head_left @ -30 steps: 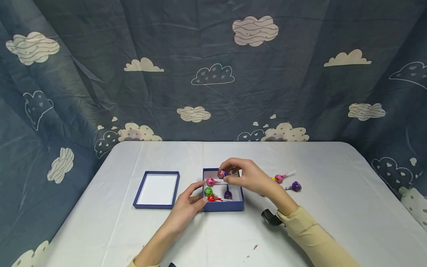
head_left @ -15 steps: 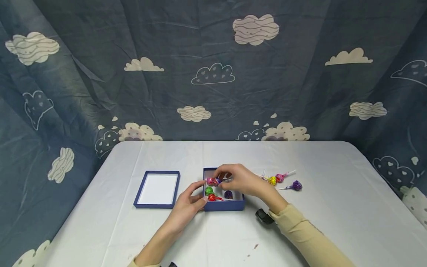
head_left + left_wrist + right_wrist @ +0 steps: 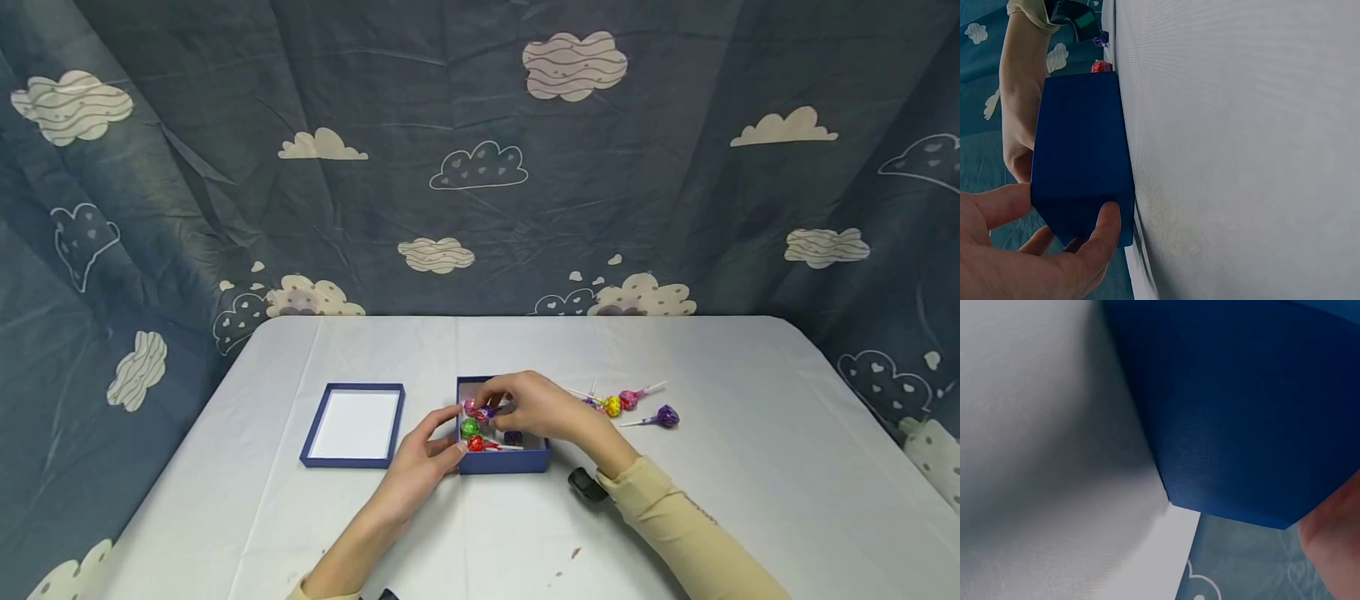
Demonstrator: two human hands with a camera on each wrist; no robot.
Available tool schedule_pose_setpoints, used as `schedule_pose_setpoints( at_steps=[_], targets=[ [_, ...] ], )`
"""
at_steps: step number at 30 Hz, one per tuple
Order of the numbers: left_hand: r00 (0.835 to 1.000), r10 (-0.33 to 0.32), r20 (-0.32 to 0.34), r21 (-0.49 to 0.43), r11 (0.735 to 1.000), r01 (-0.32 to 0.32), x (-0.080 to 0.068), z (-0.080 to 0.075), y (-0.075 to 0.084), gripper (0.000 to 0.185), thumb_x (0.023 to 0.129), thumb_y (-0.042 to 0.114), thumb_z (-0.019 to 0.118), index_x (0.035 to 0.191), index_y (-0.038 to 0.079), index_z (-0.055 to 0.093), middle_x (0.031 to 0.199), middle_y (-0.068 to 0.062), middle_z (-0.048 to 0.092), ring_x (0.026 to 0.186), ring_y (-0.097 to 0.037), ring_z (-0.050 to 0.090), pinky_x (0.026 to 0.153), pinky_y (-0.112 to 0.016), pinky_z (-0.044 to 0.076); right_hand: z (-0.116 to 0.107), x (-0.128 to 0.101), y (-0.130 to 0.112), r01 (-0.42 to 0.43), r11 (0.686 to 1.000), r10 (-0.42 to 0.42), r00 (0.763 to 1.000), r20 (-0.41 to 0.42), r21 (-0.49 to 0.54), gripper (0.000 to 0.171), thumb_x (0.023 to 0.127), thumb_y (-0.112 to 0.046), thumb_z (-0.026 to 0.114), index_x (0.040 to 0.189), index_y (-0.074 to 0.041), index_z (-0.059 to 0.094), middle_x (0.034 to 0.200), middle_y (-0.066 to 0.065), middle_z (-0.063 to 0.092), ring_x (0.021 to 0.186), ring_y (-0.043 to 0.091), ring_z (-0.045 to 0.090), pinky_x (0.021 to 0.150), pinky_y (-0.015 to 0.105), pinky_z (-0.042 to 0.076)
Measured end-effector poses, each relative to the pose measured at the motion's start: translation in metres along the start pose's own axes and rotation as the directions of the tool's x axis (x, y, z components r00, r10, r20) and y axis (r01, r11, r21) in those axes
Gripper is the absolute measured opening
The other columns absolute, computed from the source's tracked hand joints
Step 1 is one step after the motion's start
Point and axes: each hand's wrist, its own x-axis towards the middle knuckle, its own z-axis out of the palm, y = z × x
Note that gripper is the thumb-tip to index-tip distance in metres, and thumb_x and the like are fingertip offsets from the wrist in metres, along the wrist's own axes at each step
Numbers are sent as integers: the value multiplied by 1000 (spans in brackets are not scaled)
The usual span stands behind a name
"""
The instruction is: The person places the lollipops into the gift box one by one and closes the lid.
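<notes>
A blue box (image 3: 504, 463) with a pale inside stands on the table. My left hand (image 3: 422, 457) holds its left side, the fingertips and thumb touching the wall and rim; the left wrist view shows them around a corner. My right hand (image 3: 536, 408) reaches down into the box and pinches a red and purple lollipop (image 3: 482, 414), its stick mostly hidden by the fingers. Beside that lie a pink lollipop (image 3: 469, 406), a green lollipop (image 3: 469, 427), a red lollipop (image 3: 476, 444) and a dark purple lollipop (image 3: 513, 437), partly covered by my hand.
Left of the box lies a blue-edged lid (image 3: 352, 425), white side up. To the right are several loose lollipops, among them a yellow one (image 3: 612, 406), a pink-red one (image 3: 628, 400) and a purple one (image 3: 667, 417). A patterned curtain (image 3: 480, 250) hangs behind the white table (image 3: 675, 517).
My right hand has moved down and left with the red and purple lollipop, from the box's back part to beside the pink one. My left hand stays at the box.
</notes>
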Motion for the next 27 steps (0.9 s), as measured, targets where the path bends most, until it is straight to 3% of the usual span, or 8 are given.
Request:
schedule_pose_setpoints(
  at_steps=[7,11,22,27],
  targets=[
    [1000,11,-10,-10,1000,-11,-1,1,0,51,96,6,58,146,7,44,150,-25,35,126,-39,51,92,-44,51,6,1,4,-8,990,5,1000,-18,-140,24,81,-17,80,102,-28,71,94,-15,67,88,10,63,78,38,49],
    [1000,3,-8,0,1000,-3,0,0,-1,51,96,6,57,146,8,44,148,-26,38,125,-38,51,93,-44,51,7,2,4,-6,986,3,1000,-19,-166,25,81,-18,79,101,-30,71,92,-16,67,87,10,63,78,38,48],
    [1000,12,1,6,1000,-12,0,0,-1,50,97,6,57,145,7,44,146,-27,40,126,-40,50,94,-45,50,7,-1,3,3,995,-7,999,-38,-98,18,84,-19,79,101,-24,73,97,-9,70,88,14,63,78,40,48],
    [1000,4,5,3,1000,-4,0,0,-2,50,97,6,57,145,9,44,147,-25,39,127,-39,50,95,-45,49,4,-4,3,21,999,-20,998,-60,25,21,86,-13,77,105,-18,72,102,-5,71,91,18,63,81,40,50]
  ],
)
